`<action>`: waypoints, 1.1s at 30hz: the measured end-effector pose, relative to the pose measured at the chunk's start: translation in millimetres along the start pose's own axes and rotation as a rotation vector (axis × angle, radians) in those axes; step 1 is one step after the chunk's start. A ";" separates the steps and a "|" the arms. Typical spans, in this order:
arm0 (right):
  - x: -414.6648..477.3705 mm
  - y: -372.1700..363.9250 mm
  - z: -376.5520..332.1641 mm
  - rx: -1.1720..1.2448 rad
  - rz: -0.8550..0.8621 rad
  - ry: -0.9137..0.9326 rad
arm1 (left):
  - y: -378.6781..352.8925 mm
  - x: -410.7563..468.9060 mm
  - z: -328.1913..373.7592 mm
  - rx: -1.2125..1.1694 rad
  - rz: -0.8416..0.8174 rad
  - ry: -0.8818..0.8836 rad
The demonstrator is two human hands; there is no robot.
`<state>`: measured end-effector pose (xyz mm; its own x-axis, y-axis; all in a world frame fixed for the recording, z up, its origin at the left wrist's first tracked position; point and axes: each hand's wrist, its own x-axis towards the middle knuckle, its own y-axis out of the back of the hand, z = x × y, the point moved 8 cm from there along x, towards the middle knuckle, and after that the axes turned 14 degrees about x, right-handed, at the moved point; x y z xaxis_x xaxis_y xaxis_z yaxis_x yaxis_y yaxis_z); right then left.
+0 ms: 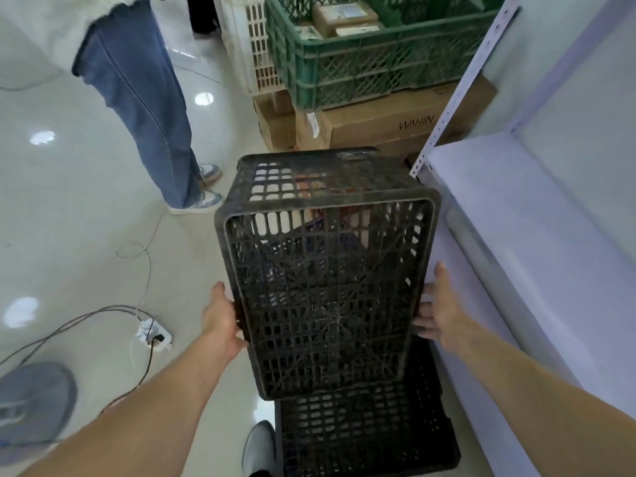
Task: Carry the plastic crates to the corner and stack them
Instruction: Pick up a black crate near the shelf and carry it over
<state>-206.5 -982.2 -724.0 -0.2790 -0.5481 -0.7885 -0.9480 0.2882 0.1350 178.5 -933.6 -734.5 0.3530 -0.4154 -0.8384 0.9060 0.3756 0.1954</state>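
I have the upper crate (327, 287) squeezed between my hands, its grid base turned up at me. My left hand (220, 321) grips its left edge, and my right hand (438, 311) presses spread fingers flat on its right wall. The lower crate (368, 432) sits beneath my wrists. I'd square the rims, stay off the shelf (516, 235) just right of my right hand, and lower evenly.

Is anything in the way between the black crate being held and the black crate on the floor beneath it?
Nothing visible. The held crate, between the left hand and right hand, is over the lower crate; a shoe sits just left of it, the shelf unit right.
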 end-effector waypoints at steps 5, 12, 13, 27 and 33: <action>0.6 -6.5 26.8 0.014 -0.052 -0.164 | 25.1 -3.1 -36.7 0.161 -0.092 0.056; -12.7 -11.1 14.8 -0.085 -0.136 -0.123 | 41.5 -14.1 -21.5 0.132 -0.247 0.038; -12.8 -7.4 13.5 -0.079 -0.124 -0.106 | 40.3 -16.1 -10.7 0.076 -0.263 0.009; -60.5 20.1 -8.0 -0.178 -0.091 -0.051 | -3.2 -74.4 28.8 0.264 -0.322 0.001; -49.1 25.2 2.0 -0.115 0.022 0.078 | 3.5 -80.6 33.5 0.239 -0.233 0.104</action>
<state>-216.3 -946.5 -683.1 -0.3063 -0.6034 -0.7362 -0.9517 0.2113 0.2228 161.1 -926.5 -649.3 0.1156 -0.3756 -0.9195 0.9929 0.0709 0.0958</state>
